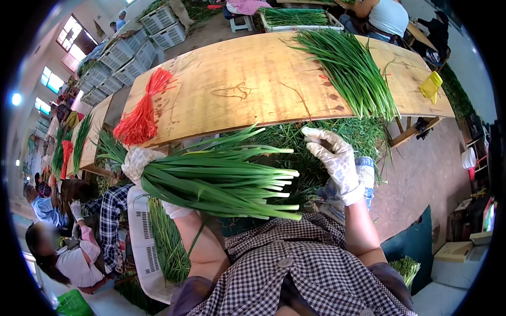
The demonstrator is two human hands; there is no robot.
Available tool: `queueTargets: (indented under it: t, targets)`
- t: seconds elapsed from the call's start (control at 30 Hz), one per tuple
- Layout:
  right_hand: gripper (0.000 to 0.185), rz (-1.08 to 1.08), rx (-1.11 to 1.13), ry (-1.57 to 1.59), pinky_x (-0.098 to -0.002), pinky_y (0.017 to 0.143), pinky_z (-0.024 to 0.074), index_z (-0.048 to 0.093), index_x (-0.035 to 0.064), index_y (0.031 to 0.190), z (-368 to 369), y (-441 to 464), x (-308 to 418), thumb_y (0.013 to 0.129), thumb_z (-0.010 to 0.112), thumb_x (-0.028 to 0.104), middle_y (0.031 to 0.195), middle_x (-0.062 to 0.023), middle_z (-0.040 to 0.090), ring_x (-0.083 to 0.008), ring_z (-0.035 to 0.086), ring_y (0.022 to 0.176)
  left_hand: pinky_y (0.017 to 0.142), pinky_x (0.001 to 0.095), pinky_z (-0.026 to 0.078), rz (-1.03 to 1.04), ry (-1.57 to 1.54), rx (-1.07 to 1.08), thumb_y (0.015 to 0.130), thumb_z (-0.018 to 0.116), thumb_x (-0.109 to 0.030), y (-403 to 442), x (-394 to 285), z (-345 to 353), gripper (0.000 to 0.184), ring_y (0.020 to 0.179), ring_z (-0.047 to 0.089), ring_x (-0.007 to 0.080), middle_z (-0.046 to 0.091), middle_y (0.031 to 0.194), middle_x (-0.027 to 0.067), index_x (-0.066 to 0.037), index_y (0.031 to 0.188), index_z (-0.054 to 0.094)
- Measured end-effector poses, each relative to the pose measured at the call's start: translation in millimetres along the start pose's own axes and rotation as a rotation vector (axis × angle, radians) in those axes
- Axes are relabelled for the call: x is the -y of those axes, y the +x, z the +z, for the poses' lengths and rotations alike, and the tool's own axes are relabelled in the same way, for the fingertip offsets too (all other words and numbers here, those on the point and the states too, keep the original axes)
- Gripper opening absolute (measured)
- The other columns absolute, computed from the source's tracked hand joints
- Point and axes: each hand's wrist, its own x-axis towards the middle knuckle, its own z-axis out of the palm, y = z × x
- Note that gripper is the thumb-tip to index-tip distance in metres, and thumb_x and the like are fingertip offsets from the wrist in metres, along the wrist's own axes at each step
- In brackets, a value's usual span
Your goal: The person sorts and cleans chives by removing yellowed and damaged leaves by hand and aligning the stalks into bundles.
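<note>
Nearest is the wearer's checked smock (295,263), with a white crate (141,239) of long greens (167,245) at its left. Just ahead, in front of the desk (237,68), the bunch of green stalks (211,176) is held up off any surface. The gloved left hand (141,162) is closed round its leafy part, pale ends pointing right. The gloved right hand (333,158) is apart from those ends, its fingers loosely bent and nothing clearly seen in it.

To hold such a bunch well, I would grip firmly enough that no stalk slides, yet softly enough not to bruise the leaves, and support the long free part, since the ends fan out unevenly and one leaf strays down by the forearm.

Beyond, loose greens (363,134) lie below the desk; on it are red strings (145,110) at left and a pile of stalks (353,73) at right. Farther off stand stacked crates (168,34).
</note>
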Motion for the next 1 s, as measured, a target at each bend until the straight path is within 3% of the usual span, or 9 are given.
queueTargets:
  t: [0.13, 0.23, 0.37, 0.47, 0.57, 0.7, 0.73, 0.87, 1.0]
  targets:
    - [0.042, 0.025, 0.309, 0.254, -0.0271, 0.092, 0.0474, 0.061, 0.0052, 0.122, 8.4, 3.8, 8.8, 0.081, 0.071, 0.006, 0.116, -0.0062, 0.064, -0.0130, 0.061, 0.103, 0.062, 0.0226, 0.047, -0.011, -0.007, 0.013, 0.089, 0.059, -0.012, 0.0, 3.7, 1.5, 0.017, 0.058, 0.050, 0.0062, 0.048, 0.064, -0.0057, -0.013, 0.076, 0.047]
    - [0.048, -0.233, 0.348, -0.004, -0.0320, 0.094, 0.0475, 0.063, 0.0108, 0.120, 22.9, 7.7, 16.1, 0.075, 0.077, 0.015, 0.115, -0.0092, 0.064, -0.0190, 0.060, 0.106, 0.062, 0.0223, 0.047, -0.024, -0.008, 0.013, 0.089, 0.059, -0.013, -1.2, 9.7, 1.2, 0.017, 0.057, 0.050, 0.0060, 0.048, 0.063, -0.0061, -0.013, 0.076, 0.047]
    - [0.042, -1.036, 0.169, -0.453, -0.0341, 0.075, 0.0505, 0.068, 0.0179, 0.108, 33.5, 21.0, 20.7, 0.067, 0.073, 0.018, 0.098, 0.0006, 0.062, -0.0194, 0.060, 0.086, 0.064, 0.0235, 0.048, -0.033, 0.059, 0.034, 0.088, 0.060, -0.012, 0.8, 11.0, -2.1, 0.017, 0.059, 0.051, 0.0057, 0.048, 0.063, -0.0065, -0.013, 0.077, 0.047]
    - [0.032, -1.115, 0.150, -0.659, -0.0343, 0.080, 0.0486, 0.067, 0.0176, 0.106, 37.9, 21.8, 0.1, 0.074, 0.061, 0.019, 0.094, 0.0009, 0.060, -0.0201, 0.058, 0.088, 0.066, 0.0239, 0.048, -0.067, 0.019, 0.043, 0.088, 0.060, -0.011, 1.6, 9.4, -5.8, 0.016, 0.060, 0.051, 0.0053, 0.048, 0.063, -0.0068, -0.013, 0.078, 0.047]
    - [0.026, -1.031, 0.299, -0.703, -0.0348, 0.082, 0.0472, 0.064, 0.0153, 0.103, 46.3, 26.6, 8.6, 0.078, 0.060, 0.019, 0.093, -0.0005, 0.059, -0.0228, 0.057, 0.089, 0.065, 0.0231, 0.047, -0.072, -0.016, 0.020, 0.088, 0.060, -0.011, -1.9, 18.7, -6.4, 0.018, 0.059, 0.050, 0.0048, 0.048, 0.063, -0.0068, -0.013, 0.077, 0.046]
    - [0.008, -0.605, 0.509, 0.350, -0.0311, 0.068, 0.0512, 0.067, 0.0077, 0.090, 41.8, 18.8, 57.2, 0.082, 0.067, 0.011, 0.093, -0.0075, 0.066, -0.0217, 0.064, 0.079, 0.062, 0.0216, 0.046, -0.096, 0.012, -0.022, 0.086, 0.060, -0.009, -1.8, 28.2, -5.1, 0.019, 0.055, 0.050, 0.0045, 0.049, 0.061, -0.0060, -0.013, 0.075, 0.045]
    - [0.006, -0.428, 0.250, 0.589, -0.0269, 0.066, 0.0519, 0.069, 0.0060, 0.086, 37.6, 8.1, 66.6, 0.082, 0.069, 0.009, 0.089, -0.0075, 0.067, -0.0170, 0.064, 0.075, 0.062, 0.0215, 0.045, -0.125, -0.002, 0.003, 0.086, 0.061, -0.009, -1.8, 29.5, -4.7, 0.019, 0.055, 0.050, 0.0044, 0.049, 0.061, -0.0059, -0.013, 0.075, 0.045]
    - [0.010, -0.432, -0.173, 0.406, -0.0305, 0.066, 0.0541, 0.066, 0.0047, 0.088, -19.0, 33.0, 55.9, 0.087, 0.065, 0.015, 0.082, -0.0109, 0.068, -0.0142, 0.065, 0.072, 0.060, 0.0210, 0.047, -0.091, 0.011, 0.018, 0.085, 0.061, -0.009, -0.6, 22.7, -4.1, 0.018, 0.054, 0.051, 0.0049, 0.050, 0.060, -0.0054, -0.012, 0.075, 0.046]
    - [0.017, -0.084, 0.144, -0.259, -0.0262, 0.070, 0.0530, 0.071, 0.0037, 0.099, -30.4, 25.4, -9.9, 0.086, 0.068, 0.014, 0.090, -0.0090, 0.072, -0.0148, 0.065, 0.077, 0.059, 0.0205, 0.049, -0.047, 0.040, 0.021, 0.085, 0.062, -0.008, -0.1, 7.8, -4.9, 0.018, 0.052, 0.051, 0.0054, 0.051, 0.060, -0.0049, -0.011, 0.075, 0.047]
